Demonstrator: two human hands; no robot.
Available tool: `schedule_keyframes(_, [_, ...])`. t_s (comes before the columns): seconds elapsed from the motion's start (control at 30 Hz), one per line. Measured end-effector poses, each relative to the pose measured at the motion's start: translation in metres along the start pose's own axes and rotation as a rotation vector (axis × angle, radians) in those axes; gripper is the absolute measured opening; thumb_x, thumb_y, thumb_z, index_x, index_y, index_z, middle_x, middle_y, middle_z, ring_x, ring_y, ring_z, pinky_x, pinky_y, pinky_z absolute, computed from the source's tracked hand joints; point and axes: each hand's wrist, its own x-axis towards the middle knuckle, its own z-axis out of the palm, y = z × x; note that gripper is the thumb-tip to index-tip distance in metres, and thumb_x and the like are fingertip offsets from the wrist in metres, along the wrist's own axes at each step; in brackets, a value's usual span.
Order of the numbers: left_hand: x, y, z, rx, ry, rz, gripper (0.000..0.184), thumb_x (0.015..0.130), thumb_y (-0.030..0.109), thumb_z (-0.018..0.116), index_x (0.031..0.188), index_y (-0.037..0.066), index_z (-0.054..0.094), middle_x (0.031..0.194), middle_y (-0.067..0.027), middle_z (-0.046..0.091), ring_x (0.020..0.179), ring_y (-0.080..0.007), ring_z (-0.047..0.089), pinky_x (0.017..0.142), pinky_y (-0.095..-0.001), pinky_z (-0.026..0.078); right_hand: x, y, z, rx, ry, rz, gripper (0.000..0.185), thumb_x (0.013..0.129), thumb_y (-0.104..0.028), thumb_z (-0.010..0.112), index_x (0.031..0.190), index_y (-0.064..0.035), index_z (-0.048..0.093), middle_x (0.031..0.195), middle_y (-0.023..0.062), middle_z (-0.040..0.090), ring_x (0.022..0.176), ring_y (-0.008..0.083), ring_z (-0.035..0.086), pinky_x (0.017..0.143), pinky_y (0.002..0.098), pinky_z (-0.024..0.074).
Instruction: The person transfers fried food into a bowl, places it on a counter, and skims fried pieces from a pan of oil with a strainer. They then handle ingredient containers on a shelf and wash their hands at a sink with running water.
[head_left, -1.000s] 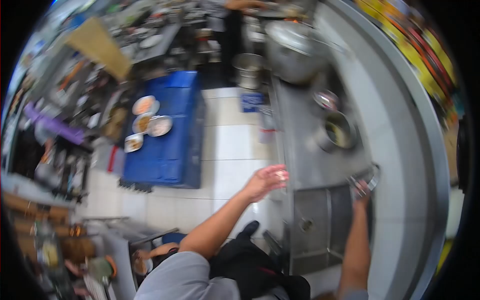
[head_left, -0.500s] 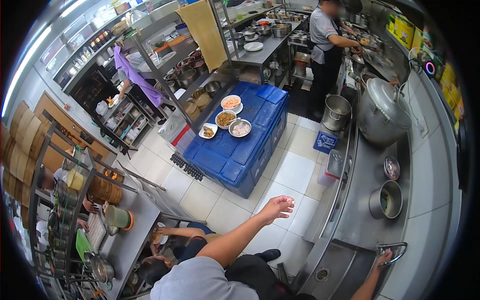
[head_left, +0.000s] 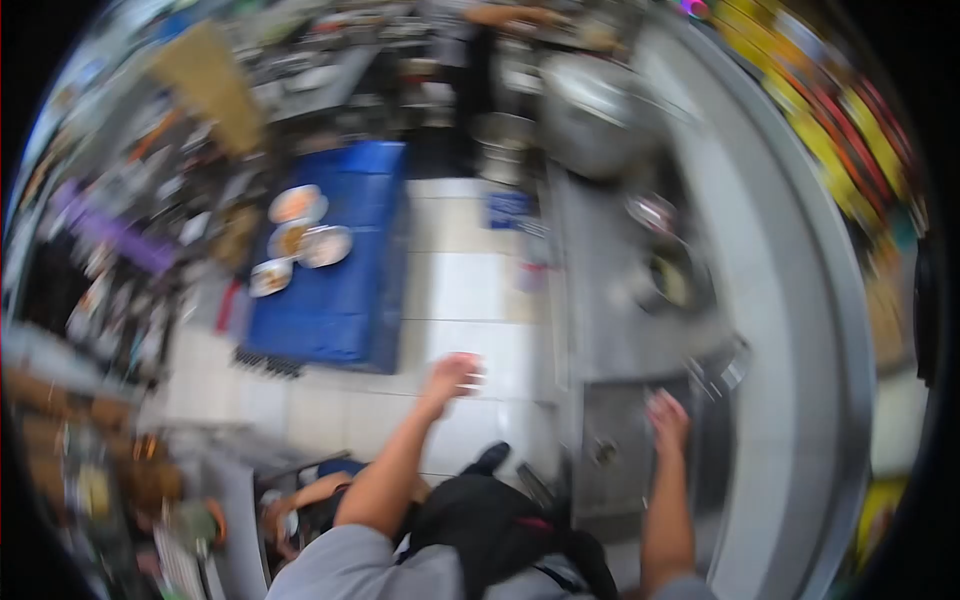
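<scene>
Motion blurs the whole view. My left hand [head_left: 455, 378] is held out over the tiled floor, short of the blue chest [head_left: 365, 330]. Its fingers look loosely bent and apart, and I see nothing in them. Over the steel sink [head_left: 610, 495] is my right hand [head_left: 668, 420], apart from the tap [head_left: 722, 368] to its upper right. The fingers of that hand seem stretched out, with no thing visible in them. A metal pot [head_left: 665, 280] stands on the steel counter beyond the sink.
Bowls of food [head_left: 325, 246] stand on the blue chest. A large lidded pot [head_left: 600, 115] sits farther along the counter. One person [head_left: 465, 60] stands at the back; another person's arm [head_left: 310, 490] shows at lower left. Shelving crowds the left side.
The view has swung right, so the chest and counter appear farther left. My right hand has come off the tap and now hangs over the sink. My left arm remains stretched forward.
</scene>
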Motion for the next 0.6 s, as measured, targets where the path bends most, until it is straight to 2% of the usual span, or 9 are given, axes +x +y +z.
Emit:
schedule_keyframes(0.03, [-0.013,0.013,0.008,0.044,0.06,-0.034,0.027,0.094,0.032,0.062,0.11,0.011,0.062,0.096,-0.0031,0.066,0.083,-0.0136,0.064,0.067,-0.0278,0.053,-0.012,-0.017,0.014,0.073,0.07,0.098,0.036,0.091,-0.018,0.067,0.123,-0.0021,0.06,0.101,0.0074,0.066,0.089,0.0175,0.065,0.081,0.0344,0.0546])
schedule_keyframes(0.07, [-0.017,0.008,0.008,0.035,0.073,-0.044,0.024,0.093,0.029,0.063,0.108,0.011,0.062,0.093,-0.0021,0.065,0.079,-0.0121,0.063,0.065,-0.0262,0.052,-0.019,-0.023,0.016,0.177,0.142,0.094,0.035,0.091,-0.02,0.068,0.12,-0.0015,0.06,0.096,0.0072,0.065,0.086,0.0182,0.065,0.08,0.0366,0.0551])
schedule_keyframes(0.13, [-0.021,0.001,0.014,0.078,0.062,-0.089,0.025,0.092,0.028,0.064,0.109,0.011,0.062,0.093,-0.0026,0.066,0.08,-0.0124,0.063,0.067,-0.0278,0.053,-0.026,-0.045,0.022,0.218,0.188,0.169,0.036,0.09,-0.026,0.069,0.116,-0.0029,0.06,0.094,0.0092,0.065,0.086,0.0206,0.065,0.082,0.0379,0.0556])
schedule_keyframes(0.17, [-0.022,-0.003,0.02,0.093,0.092,-0.112,0.022,0.091,0.025,0.065,0.108,0.011,0.063,0.093,-0.0021,0.065,0.08,-0.0121,0.063,0.065,-0.0269,0.053,-0.026,-0.052,0.024,0.253,0.16,0.171,0.034,0.091,-0.027,0.068,0.115,-0.0039,0.059,0.096,0.0102,0.066,0.09,0.0226,0.066,0.083,0.0383,0.0559])
schedule_keyframes(0.2, [-0.02,-0.008,0.03,0.106,0.06,-0.117,0.022,0.091,0.025,0.065,0.108,0.011,0.063,0.093,-0.0021,0.065,0.08,-0.0121,0.063,0.065,-0.0269,0.053,-0.022,-0.055,0.018,0.33,0.102,0.173,0.033,0.091,-0.022,0.068,0.116,-0.0026,0.058,0.105,0.0126,0.066,0.094,0.0243,0.067,0.085,0.0366,0.0568])
schedule_keyframes(0.3, [-0.011,-0.019,0.058,0.116,-0.016,-0.18,0.019,0.09,0.024,0.066,0.104,0.011,0.063,0.092,-0.0019,0.065,0.079,-0.0119,0.063,0.064,-0.0268,0.052,-0.017,-0.063,0.014,0.39,0.004,0.126,0.027,0.093,-0.018,0.065,0.115,-0.0036,0.059,0.105,0.0116,0.066,0.095,0.0234,0.067,0.086,0.0344,0.0561])
schedule_keyframes(0.47, [0.025,-0.044,0.171,0.232,-0.445,-0.123,0.014,0.09,0.019,0.067,0.099,0.01,0.063,0.089,-0.0016,0.064,0.078,-0.0114,0.061,0.065,-0.028,0.052,-0.03,-0.082,0.008,0.287,-0.027,0.127,0.023,0.094,-0.018,0.064,0.111,-0.0035,0.061,0.101,0.0085,0.067,0.091,0.0193,0.067,0.082,0.0323,0.0569])
schedule_keyframes(0.53, [0.044,-0.064,0.231,0.295,-0.579,-0.068,0.013,0.088,0.019,0.068,0.096,0.01,0.064,0.087,-0.0018,0.065,0.078,-0.0104,0.062,0.065,-0.0277,0.052,-0.035,-0.084,0.0,-0.068,0.104,0.244,0.02,0.095,-0.02,0.061,0.109,-0.0057,0.062,0.09,0.0043,0.065,0.081,0.0169,0.066,0.073,0.0313,0.0571])
schedule_keyframes(0.6, [0.063,-0.091,0.293,0.378,-0.662,0.069,0.013,0.086,0.018,0.07,0.093,0.007,0.065,0.083,-0.0037,0.067,0.076,-0.0116,0.062,0.065,-0.0289,0.051,-0.028,-0.071,-0.023,-0.081,0.206,0.257,0.018,0.095,-0.019,0.06,0.108,-0.0062,0.062,0.085,0.0032,0.063,0.077,0.0161,0.064,0.07,0.0312,0.0566])
